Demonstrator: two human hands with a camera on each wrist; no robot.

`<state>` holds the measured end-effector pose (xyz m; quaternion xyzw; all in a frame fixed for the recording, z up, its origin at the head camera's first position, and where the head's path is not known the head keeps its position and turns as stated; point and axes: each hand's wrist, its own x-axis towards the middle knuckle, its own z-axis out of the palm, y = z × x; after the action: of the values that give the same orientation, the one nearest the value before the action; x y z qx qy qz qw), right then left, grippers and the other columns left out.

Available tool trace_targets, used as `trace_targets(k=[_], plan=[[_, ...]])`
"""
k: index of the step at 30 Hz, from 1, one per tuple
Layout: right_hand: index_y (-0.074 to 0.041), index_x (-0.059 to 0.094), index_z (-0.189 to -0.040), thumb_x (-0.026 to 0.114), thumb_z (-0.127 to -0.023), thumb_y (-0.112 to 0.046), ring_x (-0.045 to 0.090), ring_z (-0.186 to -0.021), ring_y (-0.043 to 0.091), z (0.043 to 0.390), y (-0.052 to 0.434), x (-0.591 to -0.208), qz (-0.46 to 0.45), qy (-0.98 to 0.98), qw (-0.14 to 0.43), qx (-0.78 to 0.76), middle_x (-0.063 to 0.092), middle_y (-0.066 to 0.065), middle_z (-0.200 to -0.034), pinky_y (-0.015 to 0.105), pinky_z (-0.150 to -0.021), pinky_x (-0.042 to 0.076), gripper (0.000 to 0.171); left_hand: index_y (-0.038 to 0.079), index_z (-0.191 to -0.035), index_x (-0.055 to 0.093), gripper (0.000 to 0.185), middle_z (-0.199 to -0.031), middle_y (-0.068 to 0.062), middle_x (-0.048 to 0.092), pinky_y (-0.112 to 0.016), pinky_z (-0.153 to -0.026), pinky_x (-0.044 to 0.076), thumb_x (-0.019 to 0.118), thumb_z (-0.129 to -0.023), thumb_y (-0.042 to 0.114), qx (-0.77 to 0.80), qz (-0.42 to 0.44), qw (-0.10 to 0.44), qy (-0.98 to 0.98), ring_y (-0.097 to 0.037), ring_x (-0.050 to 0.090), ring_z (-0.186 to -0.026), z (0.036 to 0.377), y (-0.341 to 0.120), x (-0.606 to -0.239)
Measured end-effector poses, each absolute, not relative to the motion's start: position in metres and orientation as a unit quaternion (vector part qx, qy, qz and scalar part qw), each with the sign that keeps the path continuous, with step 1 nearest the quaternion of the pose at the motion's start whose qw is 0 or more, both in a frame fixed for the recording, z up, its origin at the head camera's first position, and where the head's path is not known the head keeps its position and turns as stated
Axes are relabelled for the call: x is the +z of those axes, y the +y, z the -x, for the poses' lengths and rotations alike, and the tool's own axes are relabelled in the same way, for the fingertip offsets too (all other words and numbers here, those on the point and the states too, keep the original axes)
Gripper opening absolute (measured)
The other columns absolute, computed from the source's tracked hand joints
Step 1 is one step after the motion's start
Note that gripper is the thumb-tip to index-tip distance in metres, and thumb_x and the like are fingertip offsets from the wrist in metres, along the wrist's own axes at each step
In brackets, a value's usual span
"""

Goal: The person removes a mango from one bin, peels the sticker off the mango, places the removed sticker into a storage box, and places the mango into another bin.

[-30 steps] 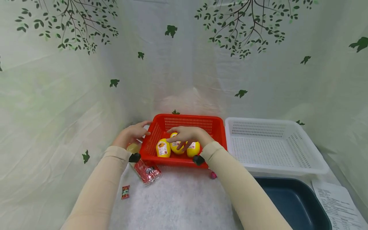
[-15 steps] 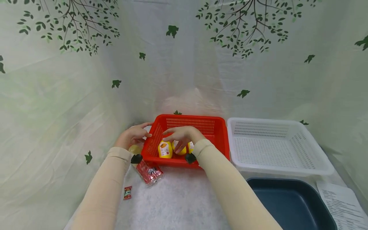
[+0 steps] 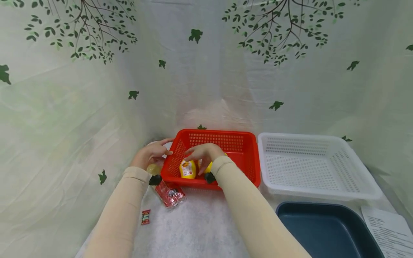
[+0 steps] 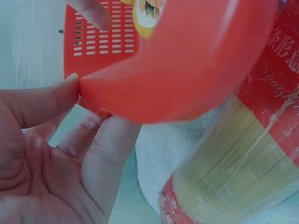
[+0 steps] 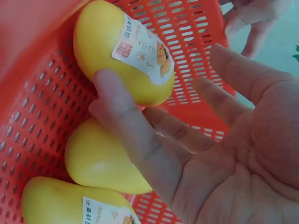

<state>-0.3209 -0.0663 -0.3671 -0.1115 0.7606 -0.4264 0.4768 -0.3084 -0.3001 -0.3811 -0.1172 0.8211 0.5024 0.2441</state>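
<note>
My left hand [image 3: 151, 154] grips the left rim of the red basket [image 3: 222, 133], thumb on top and fingers beneath, as the left wrist view shows. Three yellow mangoes with white labels lie inside it: a left one [image 5: 91, 46], a middle one [image 5: 100, 158] and a right one [image 5: 51, 198]. Over them is my right hand [image 5: 219, 144], fingers spread and fairly straight, palm facing the fruit. One fingertip overlaps the left mango in the right wrist view. In the head view this hand covers most of the middle and right mangoes.
Beside the basket's left front corner lies a red and clear spaghetti pack [image 4: 229, 163]. A small red packet [image 3: 146, 217] rests nearer me. To the right stand a white basket [image 3: 300, 135], a dark blue tray [image 3: 322, 229] and a printed sheet [image 3: 388, 227].
My right hand has shifted left across the mangoes inside the basket, covering more of the middle and right ones. My left hand stays on the rim. The whole view has drifted slightly.
</note>
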Motion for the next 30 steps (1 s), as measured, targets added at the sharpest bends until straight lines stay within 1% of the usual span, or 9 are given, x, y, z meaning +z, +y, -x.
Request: trace_targets(k=[4,7,10,12,15,18,22,24,30], plan=[[-0.019,0.035,-0.169,0.058,-0.111,-0.024,0.046,-0.148,0.047,0.324,-0.068,-0.370,0.090,0.761,0.473,-0.434,0.029,0.017,-0.174,0.053,-0.114,0.055,0.062,0.034,-0.173,0.019,0.075,-0.152,-0.026,0.053,-0.037,-0.075,0.068,0.052,-0.110,0.010,0.511,0.118,0.249,0.814,-0.026,0.079,-0.086,0.310,-0.300,-0.382],[-0.020,0.036,-0.169,0.058,-0.111,-0.023,0.042,-0.151,0.047,0.326,-0.069,-0.372,0.077,0.753,0.478,-0.445,0.026,0.017,-0.176,0.056,-0.118,0.051,0.062,0.035,-0.173,0.019,0.075,-0.153,-0.026,0.051,-0.037,-0.074,0.068,0.051,-0.110,0.009,0.514,0.120,0.252,0.811,-0.027,0.079,-0.088,0.310,-0.301,-0.382],[-0.021,0.035,-0.169,0.060,-0.111,-0.021,0.038,-0.151,0.047,0.329,-0.072,-0.374,0.063,0.740,0.486,-0.460,0.024,0.018,-0.176,0.057,-0.120,0.048,0.063,0.036,-0.172,0.020,0.074,-0.153,-0.026,0.051,-0.034,-0.071,0.067,0.052,-0.110,0.010,0.507,0.123,0.249,0.816,-0.027,0.078,-0.087,0.309,-0.301,-0.382],[-0.022,0.037,-0.168,0.062,-0.109,-0.020,0.037,-0.151,0.046,0.329,-0.074,-0.377,0.046,0.732,0.488,-0.472,0.025,0.018,-0.176,0.058,-0.121,0.048,0.065,0.036,-0.172,0.021,0.074,-0.153,-0.025,0.052,-0.033,-0.070,0.066,0.053,-0.110,0.012,0.501,0.124,0.247,0.820,-0.026,0.077,-0.086,0.308,-0.301,-0.381],[-0.024,0.041,-0.167,0.068,-0.106,-0.019,0.041,-0.146,0.044,0.330,-0.080,-0.383,0.017,0.725,0.487,-0.486,0.033,0.018,-0.171,0.058,-0.118,0.050,0.067,0.037,-0.172,0.022,0.074,-0.153,-0.025,0.053,-0.032,-0.071,0.066,0.054,-0.110,0.013,0.501,0.127,0.243,0.821,-0.028,0.078,-0.090,0.306,-0.301,-0.382],[-0.025,0.041,-0.167,0.072,-0.103,-0.019,0.047,-0.137,0.043,0.331,-0.083,-0.388,-0.006,0.722,0.490,-0.488,0.039,0.019,-0.167,0.058,-0.112,0.055,0.071,0.036,-0.172,0.021,0.074,-0.152,-0.025,0.053,-0.034,-0.073,0.067,0.054,-0.110,0.013,0.503,0.124,0.241,0.821,-0.030,0.078,-0.096,0.306,-0.301,-0.383],[-0.027,0.038,-0.168,0.074,-0.102,-0.020,0.049,-0.129,0.043,0.331,-0.085,-0.392,-0.013,0.724,0.499,-0.477,0.039,0.020,-0.166,0.057,-0.104,0.060,0.076,0.035,-0.172,0.021,0.074,-0.152,-0.025,0.053,-0.037,-0.076,0.068,0.053,-0.110,0.012,0.502,0.120,0.240,0.822,-0.032,0.077,-0.101,0.306,-0.299,-0.383],[-0.028,0.038,-0.168,0.073,-0.102,-0.020,0.050,-0.128,0.042,0.331,-0.087,-0.393,-0.008,0.729,0.498,-0.470,0.039,0.020,-0.166,0.056,-0.105,0.060,0.076,0.034,-0.172,0.022,0.074,-0.152,-0.025,0.053,-0.037,-0.077,0.068,0.053,-0.110,0.011,0.499,0.119,0.240,0.824,-0.032,0.077,-0.101,0.306,-0.298,-0.383],[-0.024,0.034,-0.170,0.068,-0.105,-0.014,0.056,-0.122,0.041,0.332,-0.088,-0.396,0.035,0.741,0.499,-0.448,0.040,0.021,-0.162,0.053,-0.114,0.054,0.074,0.035,-0.172,0.022,0.074,-0.152,-0.024,0.052,-0.036,-0.075,0.068,0.053,-0.109,0.011,0.497,0.124,0.241,0.824,-0.032,0.077,-0.100,0.307,-0.298,-0.382]])
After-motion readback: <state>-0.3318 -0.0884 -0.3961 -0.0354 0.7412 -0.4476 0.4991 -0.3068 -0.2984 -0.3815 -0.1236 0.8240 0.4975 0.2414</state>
